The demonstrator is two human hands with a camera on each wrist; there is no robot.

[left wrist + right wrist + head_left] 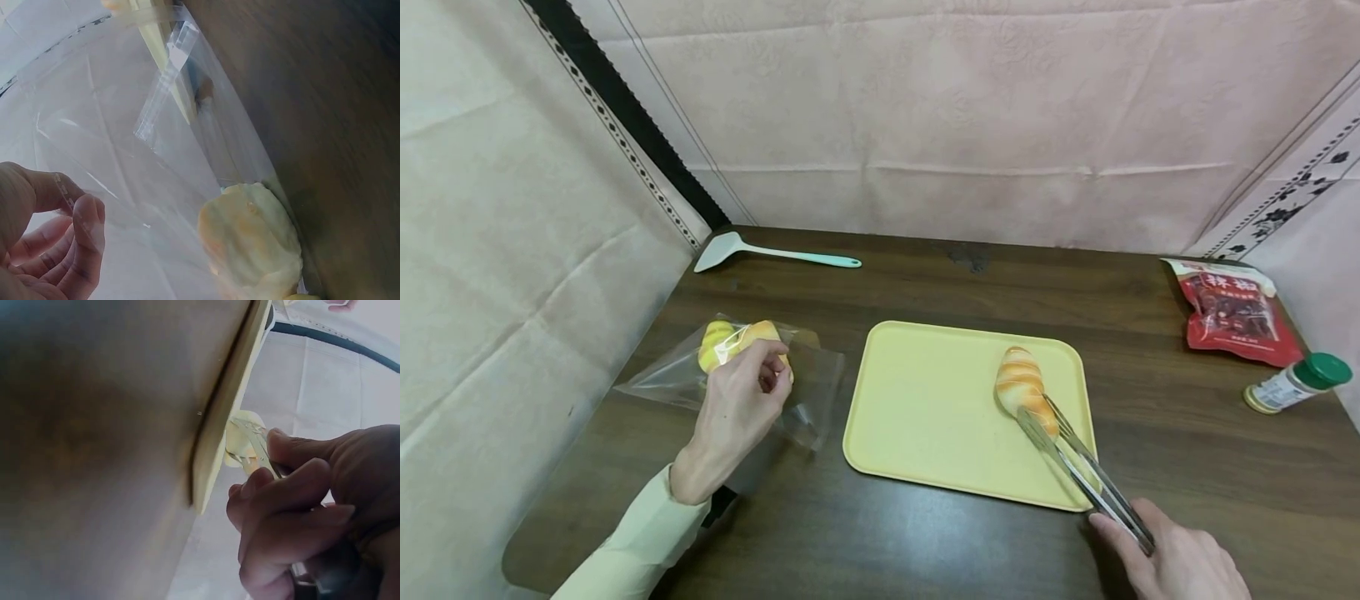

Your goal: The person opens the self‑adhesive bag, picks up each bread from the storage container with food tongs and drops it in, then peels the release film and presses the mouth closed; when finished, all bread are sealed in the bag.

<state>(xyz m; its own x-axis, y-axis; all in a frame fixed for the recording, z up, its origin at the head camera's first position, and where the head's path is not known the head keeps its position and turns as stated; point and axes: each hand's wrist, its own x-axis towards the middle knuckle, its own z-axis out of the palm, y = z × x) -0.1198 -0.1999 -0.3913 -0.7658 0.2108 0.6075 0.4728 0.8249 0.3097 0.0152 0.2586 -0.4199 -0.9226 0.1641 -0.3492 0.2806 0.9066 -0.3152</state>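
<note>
My left hand (737,408) pinches the upper film of a clear plastic bag (822,387) between thumb and fingers. Inside the bag lie a yellow bun (715,343) and a golden-brown bread piece (758,333); the left wrist view shows a pale bread (250,240) behind the film. With my right hand (1180,554) I grip metal tongs (1101,492). The tips of the tongs stand on either side of the lower end of a striped bread roll (1019,379), which lies on a yellow tray (925,408). In the right wrist view my fingers partly hide the tongs (255,436).
A pale turquoise spatula (790,252) lies at the back left of the dark wooden table (925,287). At the right are a red food packet (1236,312) and a green-capped jar (1292,385) on its side. Cloth walls (962,125) enclose the back and sides.
</note>
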